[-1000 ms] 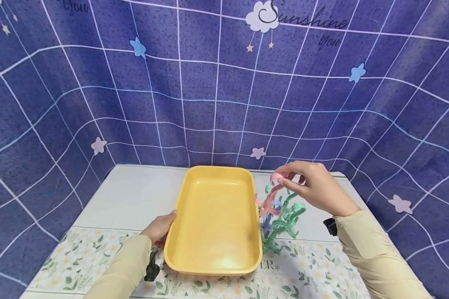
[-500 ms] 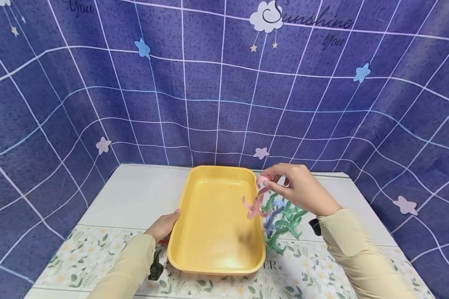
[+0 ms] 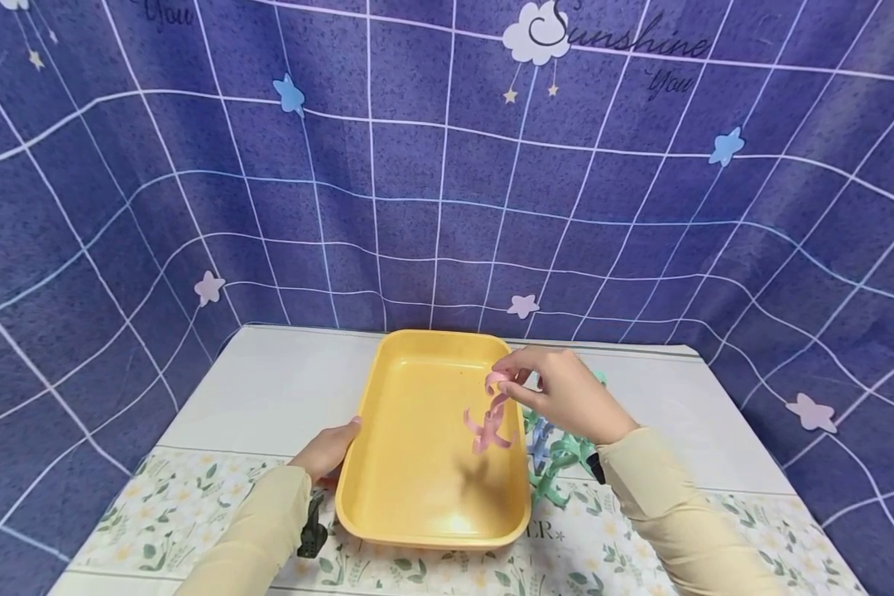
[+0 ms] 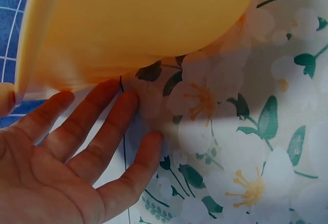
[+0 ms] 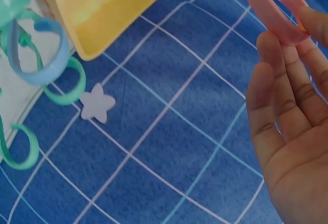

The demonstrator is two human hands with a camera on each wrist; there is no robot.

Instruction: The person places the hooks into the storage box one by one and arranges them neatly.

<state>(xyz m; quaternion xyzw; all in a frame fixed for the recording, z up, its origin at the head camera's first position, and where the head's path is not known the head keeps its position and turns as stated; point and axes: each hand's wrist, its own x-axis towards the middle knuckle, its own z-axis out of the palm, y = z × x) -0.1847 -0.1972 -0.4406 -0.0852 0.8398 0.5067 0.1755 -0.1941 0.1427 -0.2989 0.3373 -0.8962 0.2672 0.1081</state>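
A yellow tray (image 3: 425, 497) lies on the table. My left hand (image 3: 328, 451) rests flat at its left edge; in the left wrist view the straight fingers (image 4: 92, 131) lie on the floral cloth beside the yellow tray (image 4: 128, 24), thumb at its rim. My right hand (image 3: 559, 393) pinches the top hook of a pink curly plastic hanger (image 3: 487, 418), which dangles above the tray's right half. The right wrist view shows the pink hook (image 5: 279, 14) held at the fingertips. A heap of green and blue curly hangers (image 3: 559, 459) lies right of the tray.
The table (image 3: 268, 389) carries a white top and a floral cloth (image 3: 156, 513) at the front. A blue grid-pattern backdrop (image 3: 417, 182) with stars hangs behind and at both sides. The green and blue hangers (image 5: 36, 65) show at the tray's corner in the right wrist view.
My right hand has carried the pink hanger leftward from above the heap to above the tray's right side. The left hand has stayed at the tray's left edge.
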